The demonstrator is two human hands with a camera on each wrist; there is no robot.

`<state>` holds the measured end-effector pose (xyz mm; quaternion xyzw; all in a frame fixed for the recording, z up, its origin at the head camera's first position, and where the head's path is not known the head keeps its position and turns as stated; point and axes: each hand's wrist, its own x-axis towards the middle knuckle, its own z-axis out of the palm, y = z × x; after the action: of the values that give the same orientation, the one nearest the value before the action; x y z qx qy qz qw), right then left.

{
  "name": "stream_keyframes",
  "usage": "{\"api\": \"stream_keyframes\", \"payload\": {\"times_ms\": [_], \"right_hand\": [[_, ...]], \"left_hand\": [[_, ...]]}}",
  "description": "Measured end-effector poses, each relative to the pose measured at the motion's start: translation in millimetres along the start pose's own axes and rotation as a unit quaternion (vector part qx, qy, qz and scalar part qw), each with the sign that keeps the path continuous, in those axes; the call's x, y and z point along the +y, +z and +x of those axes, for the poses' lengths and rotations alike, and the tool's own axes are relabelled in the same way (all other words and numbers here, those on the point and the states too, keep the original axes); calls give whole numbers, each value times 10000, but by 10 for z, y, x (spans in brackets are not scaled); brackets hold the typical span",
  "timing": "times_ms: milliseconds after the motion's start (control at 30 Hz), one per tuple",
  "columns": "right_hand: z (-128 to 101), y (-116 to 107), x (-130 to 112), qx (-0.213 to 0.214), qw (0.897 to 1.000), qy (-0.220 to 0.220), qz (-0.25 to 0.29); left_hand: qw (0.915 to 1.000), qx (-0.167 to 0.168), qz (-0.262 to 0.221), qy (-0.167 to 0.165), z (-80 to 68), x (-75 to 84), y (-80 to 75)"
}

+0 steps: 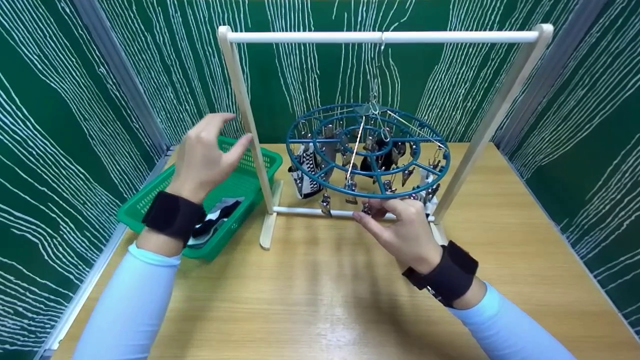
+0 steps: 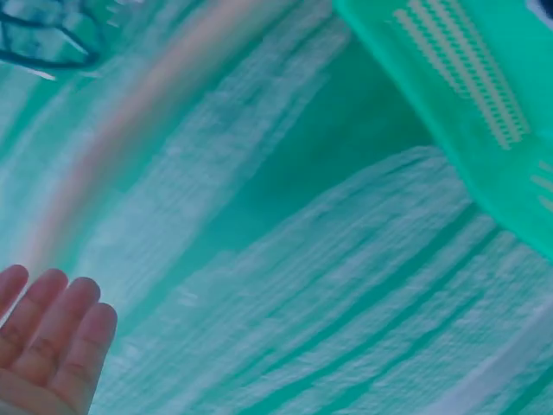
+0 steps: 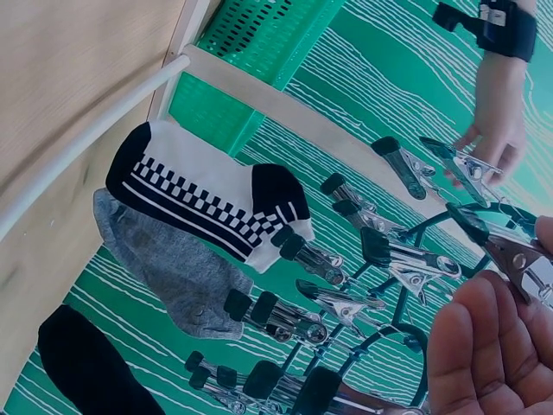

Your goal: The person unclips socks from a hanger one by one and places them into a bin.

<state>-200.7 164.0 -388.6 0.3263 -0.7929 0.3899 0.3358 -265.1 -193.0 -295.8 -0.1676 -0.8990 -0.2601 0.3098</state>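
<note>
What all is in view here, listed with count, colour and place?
Wooden drying rack: one, pale frame with white top bar, standing mid-table.
Round blue plastic clip hanger: one, hanging from the top bar, metal clips with black tips.
Black-and-white checkered sock: one, clipped to the hanger.
Grey sock: one, clipped beside the checkered one.
Black sock: one, hanging below the grey one in the right wrist view.
Green plastic basket: one, left of the rack, with dark and white fabric inside.
Wooden table: one, tan.
Left hand: raised above the basket, empty.
Right hand: fingers at a clip on the hanger's near edge.
</note>
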Motion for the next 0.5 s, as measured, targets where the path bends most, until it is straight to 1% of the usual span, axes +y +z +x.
{"api": "stream_keyframes", "payload": {"times_ms": [133, 233, 300, 400, 500], "right_hand": [[0, -1, -8, 5, 10000, -12, -54], [-5, 3, -10, -16, 10000, -26, -75], [-7, 3, -10, -35, 10000, -32, -73], [-7, 6, -9, -51, 10000, -48, -43], [-2, 16, -6, 2, 9999, -123, -26]], "left_hand": [[9973, -256, 65, 686, -62, 286, 27], [9902, -386, 44, 1339, -121, 469, 79], [9826, -415, 32, 1810, -159, 580, 126], [9672, -420, 82, 2504, -211, 736, 199], [9532, -461, 218, 2980, -265, 876, 271]]}}
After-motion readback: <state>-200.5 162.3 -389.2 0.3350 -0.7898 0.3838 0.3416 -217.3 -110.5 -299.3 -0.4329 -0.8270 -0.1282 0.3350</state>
